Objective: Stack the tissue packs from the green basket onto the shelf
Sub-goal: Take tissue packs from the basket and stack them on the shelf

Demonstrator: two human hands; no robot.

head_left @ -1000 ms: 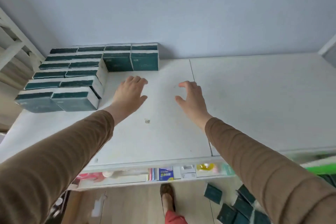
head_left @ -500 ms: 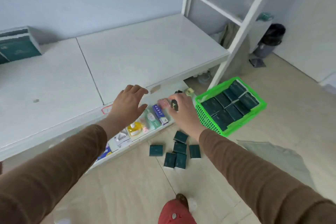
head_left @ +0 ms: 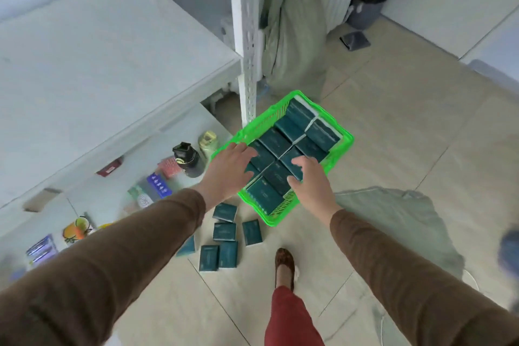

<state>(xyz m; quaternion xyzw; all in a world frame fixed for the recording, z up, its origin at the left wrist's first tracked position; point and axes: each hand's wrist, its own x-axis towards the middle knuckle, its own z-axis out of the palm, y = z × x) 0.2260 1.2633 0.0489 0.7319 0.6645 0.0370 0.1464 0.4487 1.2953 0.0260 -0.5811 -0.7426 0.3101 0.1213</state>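
Head view: tissue packs (head_left: 283, 160) fill the green basket (head_left: 341, 146) on the floor beside the shelf (head_left: 106, 64). Left hand (head_left: 227, 170) and right hand (head_left: 310, 177) hover above, grip wide, empty. Grabbing several smooth packs together risks dropping some.

Both hands, left hand (head_left: 229, 170) and right hand (head_left: 310, 180), reach with spread fingers over dark tissue packs (head_left: 276, 139) filling the green basket (head_left: 344, 139) on the floor.

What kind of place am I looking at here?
Probably a small shop or stockroom: white metal shelving, packaged goods on a low shelf, and a green basket of tissue packs.
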